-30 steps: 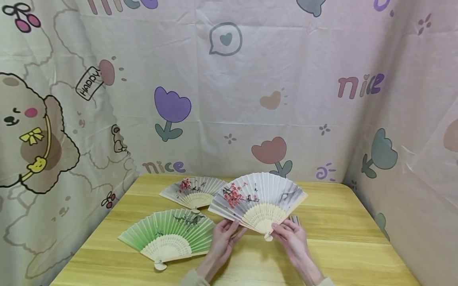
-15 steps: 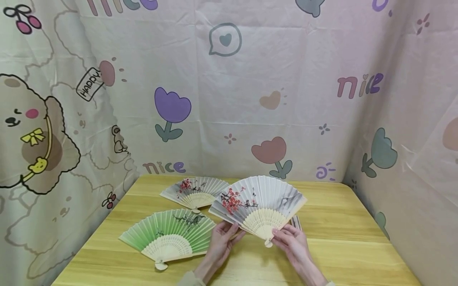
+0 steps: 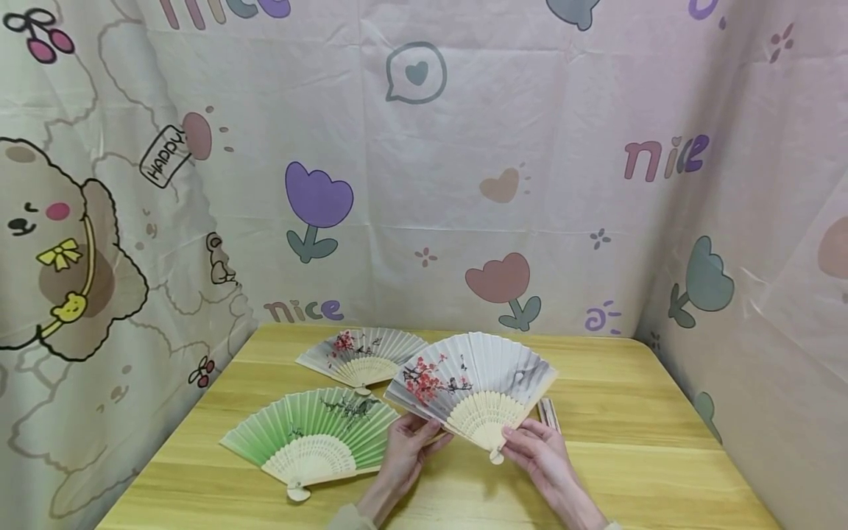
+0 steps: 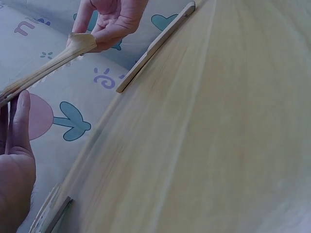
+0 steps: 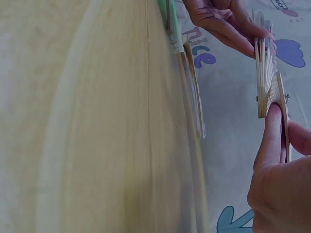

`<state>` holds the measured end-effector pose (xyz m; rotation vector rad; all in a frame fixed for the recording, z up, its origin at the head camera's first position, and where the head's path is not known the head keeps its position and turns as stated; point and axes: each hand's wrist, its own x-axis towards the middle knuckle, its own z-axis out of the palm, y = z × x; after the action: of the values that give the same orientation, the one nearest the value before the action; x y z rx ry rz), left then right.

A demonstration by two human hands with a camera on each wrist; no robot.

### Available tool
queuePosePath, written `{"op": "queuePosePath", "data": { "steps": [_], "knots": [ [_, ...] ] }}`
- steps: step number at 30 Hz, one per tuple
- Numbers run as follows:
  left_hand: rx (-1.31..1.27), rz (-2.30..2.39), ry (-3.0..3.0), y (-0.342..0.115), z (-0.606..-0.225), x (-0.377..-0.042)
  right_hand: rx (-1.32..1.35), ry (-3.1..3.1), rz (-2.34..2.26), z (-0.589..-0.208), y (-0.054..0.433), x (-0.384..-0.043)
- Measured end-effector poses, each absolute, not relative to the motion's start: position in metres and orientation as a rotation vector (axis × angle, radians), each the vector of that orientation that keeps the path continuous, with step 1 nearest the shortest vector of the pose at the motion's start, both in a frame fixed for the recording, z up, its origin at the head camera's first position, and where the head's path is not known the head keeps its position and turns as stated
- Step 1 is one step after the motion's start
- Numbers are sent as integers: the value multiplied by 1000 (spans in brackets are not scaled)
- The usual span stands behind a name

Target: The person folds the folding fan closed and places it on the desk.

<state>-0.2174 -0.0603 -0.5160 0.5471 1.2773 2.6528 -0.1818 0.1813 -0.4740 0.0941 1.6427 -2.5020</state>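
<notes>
Raised over the table is a spread folding fan (image 3: 493, 368), pale grey with red blossoms and cream ribs. My left hand (image 3: 405, 449) pinches its left outer edge between thumb and fingers. Near the pivot, my right hand (image 3: 545, 453) grips the right outer rib by thumb and fingers. The left wrist view catches the fan (image 4: 48, 70) edge-on, between the left hand (image 4: 17, 170) and the right hand (image 4: 119, 19). From the right wrist, the fan's ribs (image 5: 262, 73) look bunched and slanted at the pivot, just above the right thumb and fingers.
A green spread fan (image 3: 258, 434) lies on the wooden table (image 3: 636, 478) at left, partly behind the left hand. Farther back rests another grey blossom fan (image 3: 361, 350), overlapped by the held one. A folded fan (image 3: 548, 414) lies behind the right hand. Printed cloth (image 3: 411, 147) encloses the table.
The held fan has come down slightly and its right edge has drawn a little to the left. More of the folded fan behind it shows. Both hands keep their hold.
</notes>
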Motion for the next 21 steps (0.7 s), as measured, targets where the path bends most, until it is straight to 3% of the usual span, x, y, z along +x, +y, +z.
{"op": "queuePosePath", "data": {
  "steps": [21],
  "knots": [
    [529, 2642, 1397, -56, -514, -217, 9, 1526, -2470, -478, 187, -182]
  ]
}}
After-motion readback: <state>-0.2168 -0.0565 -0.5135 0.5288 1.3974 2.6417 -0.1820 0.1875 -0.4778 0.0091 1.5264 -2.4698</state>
